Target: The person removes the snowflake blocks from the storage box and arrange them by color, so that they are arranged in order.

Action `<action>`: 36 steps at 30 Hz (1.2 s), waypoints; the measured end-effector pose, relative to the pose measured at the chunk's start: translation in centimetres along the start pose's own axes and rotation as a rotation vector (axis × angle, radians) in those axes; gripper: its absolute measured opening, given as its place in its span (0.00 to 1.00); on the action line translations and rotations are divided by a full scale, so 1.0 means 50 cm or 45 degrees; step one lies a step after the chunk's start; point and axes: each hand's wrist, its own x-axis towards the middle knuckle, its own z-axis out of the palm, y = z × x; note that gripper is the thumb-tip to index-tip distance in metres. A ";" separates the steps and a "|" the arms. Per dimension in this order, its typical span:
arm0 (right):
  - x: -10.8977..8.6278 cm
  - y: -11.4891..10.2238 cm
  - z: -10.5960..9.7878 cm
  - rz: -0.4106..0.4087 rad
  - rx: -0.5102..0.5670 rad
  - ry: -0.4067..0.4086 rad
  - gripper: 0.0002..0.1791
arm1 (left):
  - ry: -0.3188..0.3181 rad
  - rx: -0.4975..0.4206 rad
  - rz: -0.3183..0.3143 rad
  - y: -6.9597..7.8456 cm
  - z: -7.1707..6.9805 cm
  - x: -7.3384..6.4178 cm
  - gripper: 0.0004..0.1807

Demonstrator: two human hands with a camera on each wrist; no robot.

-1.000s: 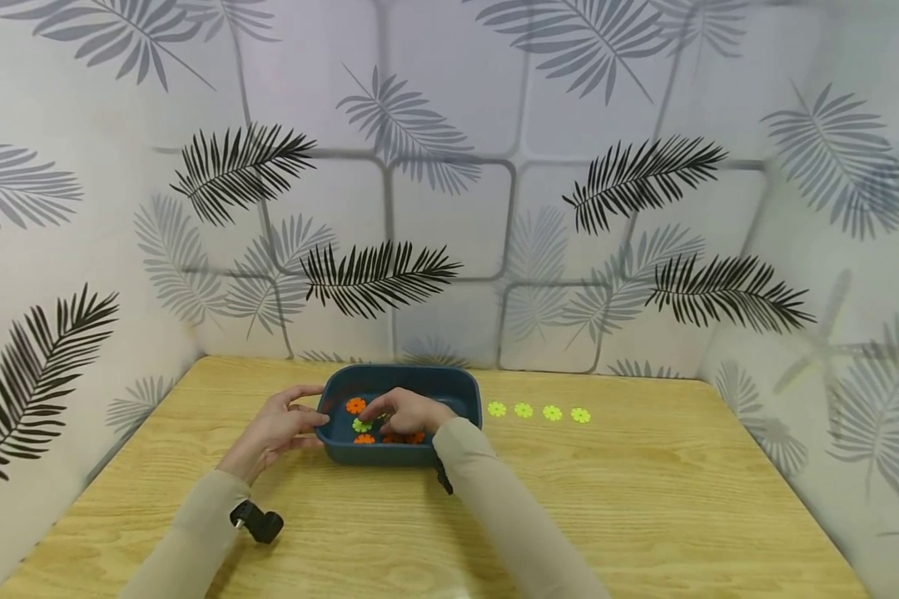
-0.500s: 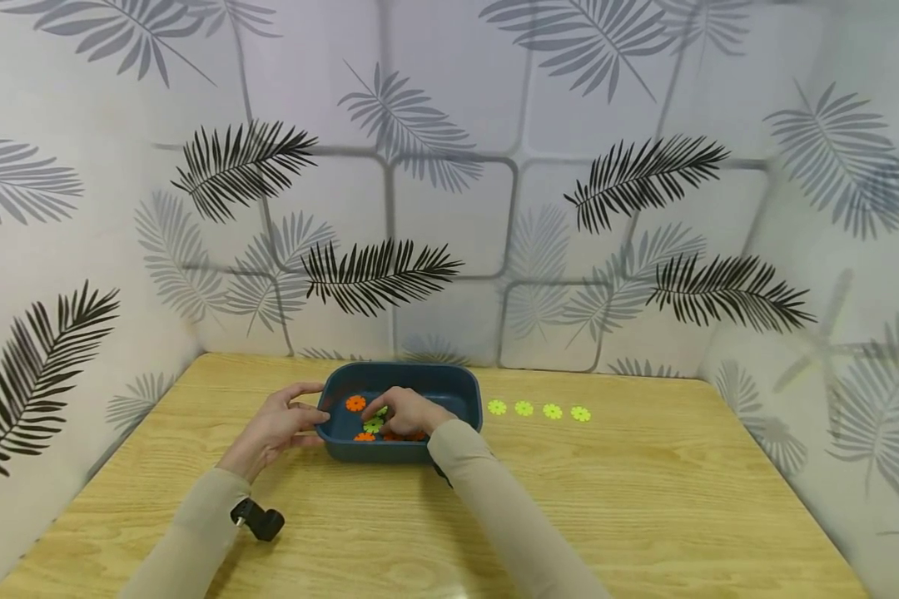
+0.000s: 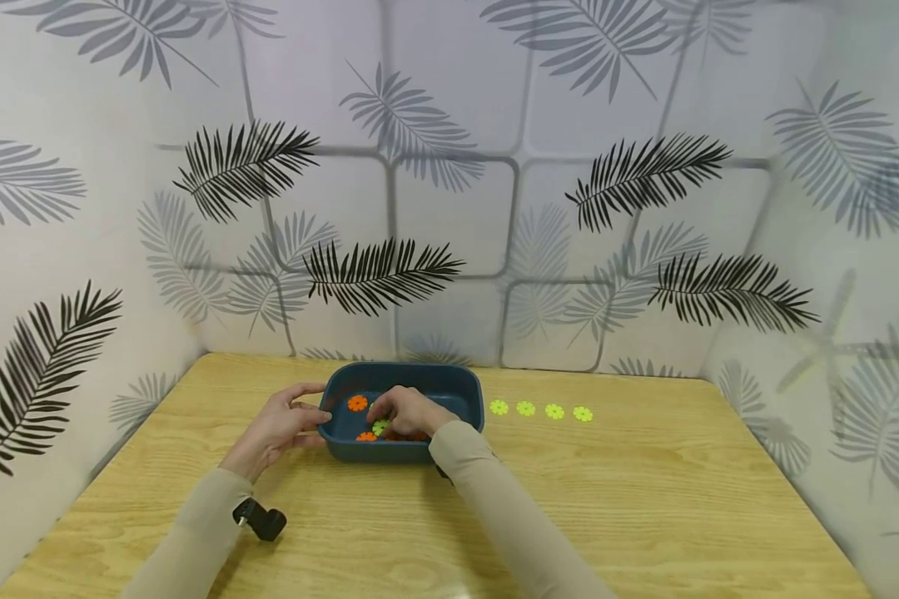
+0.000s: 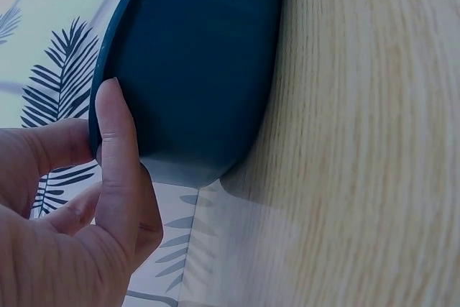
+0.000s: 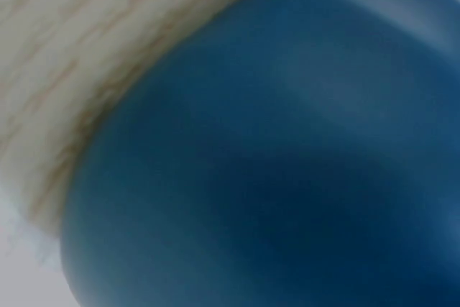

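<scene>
A dark blue rectangular bin (image 3: pixel 400 453) stands on the table. My left hand (image 3: pixel 288 424) grips its left rim; in the left wrist view the thumb and fingers of the left hand (image 4: pixel 108 199) pinch the wall from both sides. Inside the bin, my right hand (image 3: pixel 408 412) reaches down with bent fingers, a green flower-shaped disc (image 3: pixel 379 428) between index finger and thumb. Orange flower-shaped discs (image 3: pixel 357 403) lie around it, some partly hidden by the hand. The right wrist view has only the blurred blue bin wall (image 5: pixel 215 141), no fingers.
Several yellow-green flower-shaped discs (image 3: pixel 526 408) lie in a row on the wooden table (image 3: pixel 644 499), right of the bin. A leaf-patterned wall (image 3: pixel 449 208) closes off the back and sides. A black wrist camera (image 3: pixel 262 522) sits on the left sleeve.
The green disc has shifted a little to the right on the bin floor, together with my right fingers. My left hand has kept its hold on the rim.
</scene>
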 end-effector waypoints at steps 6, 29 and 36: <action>-0.003 -0.002 -0.001 0.005 -0.041 0.010 0.14 | 0.000 0.008 0.000 -0.002 0.001 0.002 0.35; -0.012 0.012 -0.025 -0.089 0.309 0.113 0.12 | 0.027 0.020 0.007 -0.004 0.005 0.001 0.34; -0.027 0.020 -0.045 -0.117 0.351 0.122 0.13 | 0.031 0.020 0.016 -0.003 0.003 0.001 0.35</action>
